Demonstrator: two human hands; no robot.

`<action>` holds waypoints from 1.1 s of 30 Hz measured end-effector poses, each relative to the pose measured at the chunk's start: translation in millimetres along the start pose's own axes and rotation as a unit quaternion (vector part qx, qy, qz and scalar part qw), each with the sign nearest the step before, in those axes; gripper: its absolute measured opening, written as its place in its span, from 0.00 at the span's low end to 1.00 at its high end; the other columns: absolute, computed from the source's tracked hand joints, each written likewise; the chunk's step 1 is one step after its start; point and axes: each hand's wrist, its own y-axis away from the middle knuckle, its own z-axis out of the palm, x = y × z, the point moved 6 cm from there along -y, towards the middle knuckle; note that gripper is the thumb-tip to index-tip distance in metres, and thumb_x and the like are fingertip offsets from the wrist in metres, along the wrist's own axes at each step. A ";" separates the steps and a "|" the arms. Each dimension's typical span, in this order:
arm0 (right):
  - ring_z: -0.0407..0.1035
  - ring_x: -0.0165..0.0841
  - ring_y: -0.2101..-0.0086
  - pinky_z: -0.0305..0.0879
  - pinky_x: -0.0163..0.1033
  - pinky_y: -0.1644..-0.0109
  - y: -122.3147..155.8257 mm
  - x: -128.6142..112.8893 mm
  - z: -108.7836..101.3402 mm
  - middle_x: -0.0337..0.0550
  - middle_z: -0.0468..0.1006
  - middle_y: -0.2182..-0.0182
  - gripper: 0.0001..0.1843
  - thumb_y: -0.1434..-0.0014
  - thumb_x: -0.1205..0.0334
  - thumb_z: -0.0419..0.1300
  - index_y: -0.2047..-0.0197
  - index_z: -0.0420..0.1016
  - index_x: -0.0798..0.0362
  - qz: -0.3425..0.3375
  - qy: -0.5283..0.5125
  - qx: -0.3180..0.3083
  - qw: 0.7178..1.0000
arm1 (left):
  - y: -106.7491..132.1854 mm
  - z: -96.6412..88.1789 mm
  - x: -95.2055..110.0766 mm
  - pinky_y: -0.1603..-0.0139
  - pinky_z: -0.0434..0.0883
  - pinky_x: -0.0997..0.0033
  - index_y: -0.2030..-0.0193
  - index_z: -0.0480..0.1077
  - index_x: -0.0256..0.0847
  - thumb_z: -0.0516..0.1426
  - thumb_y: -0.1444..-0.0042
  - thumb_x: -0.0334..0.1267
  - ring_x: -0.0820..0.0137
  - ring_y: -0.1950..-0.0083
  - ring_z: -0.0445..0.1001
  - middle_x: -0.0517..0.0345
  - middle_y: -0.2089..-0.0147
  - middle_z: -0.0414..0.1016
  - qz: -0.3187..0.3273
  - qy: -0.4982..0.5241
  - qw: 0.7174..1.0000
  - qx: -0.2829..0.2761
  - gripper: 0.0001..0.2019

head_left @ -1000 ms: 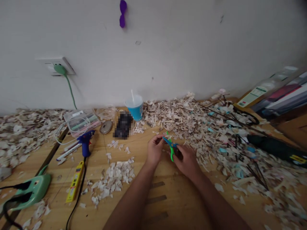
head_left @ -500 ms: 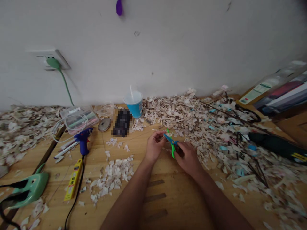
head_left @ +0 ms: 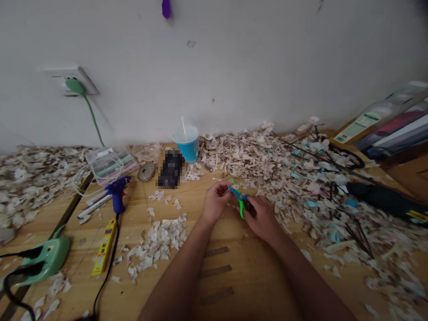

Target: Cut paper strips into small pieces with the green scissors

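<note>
Blue and green scissors (head_left: 241, 201) are in my right hand (head_left: 262, 218), its fingers at the handles. Their blades stand a little apart and point up and left toward my left hand (head_left: 216, 203). The left fingers are pinched together right at the blade tips. A small pale petal-like piece (head_left: 235, 188) shows between those fingers and the blades; its shape is too small to make out. Under both hands lies the wooden table (head_left: 247, 267). Left of my left forearm is a loose pile of whitish petal-like pieces (head_left: 158, 245).
A large heap of pale scraps (head_left: 247, 156) runs along the wall. At the left are a blue glue gun (head_left: 117, 196), a yellow packet (head_left: 104, 247) and a green power strip (head_left: 50, 258) with cords. A blue cup (head_left: 189, 147) stands behind a blurred dark object (head_left: 170, 169). Flowered twigs (head_left: 321, 158) lie right.
The view has shifted slightly. Both hands stay almost in place, and the scissors' handles sit a little closer together than before.
</note>
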 end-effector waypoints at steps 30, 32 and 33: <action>0.64 0.44 0.61 0.59 0.47 0.56 -1.4 8.1 -1.5 0.50 0.74 0.65 0.12 0.45 0.60 0.56 0.57 0.68 0.53 0.053 0.026 0.056 0.997 | 1.3 6.6 -10.2 0.52 0.72 0.67 0.59 0.77 0.40 0.67 0.54 0.41 0.69 0.59 0.77 0.54 0.60 0.80 -0.008 -0.003 1.000 0.017 0.15; 0.64 0.45 0.60 0.59 0.48 0.55 -1.6 7.2 -2.1 0.50 0.74 0.63 0.13 0.44 0.61 0.56 0.55 0.68 0.53 0.043 0.022 0.058 0.997 | 2.0 8.3 -10.3 0.56 0.72 0.69 0.62 0.76 0.39 0.68 0.55 0.42 0.70 0.62 0.77 0.54 0.62 0.80 -0.016 -0.033 0.999 0.003 0.14; 0.64 0.45 0.60 0.59 0.48 0.55 -1.7 6.3 -1.9 0.51 0.74 0.63 0.14 0.44 0.61 0.56 0.54 0.68 0.53 0.037 0.023 0.058 0.997 | 2.6 9.0 -10.8 0.58 0.71 0.70 0.64 0.75 0.39 0.68 0.55 0.43 0.70 0.64 0.76 0.54 0.63 0.80 -0.022 -0.034 0.999 -0.002 0.14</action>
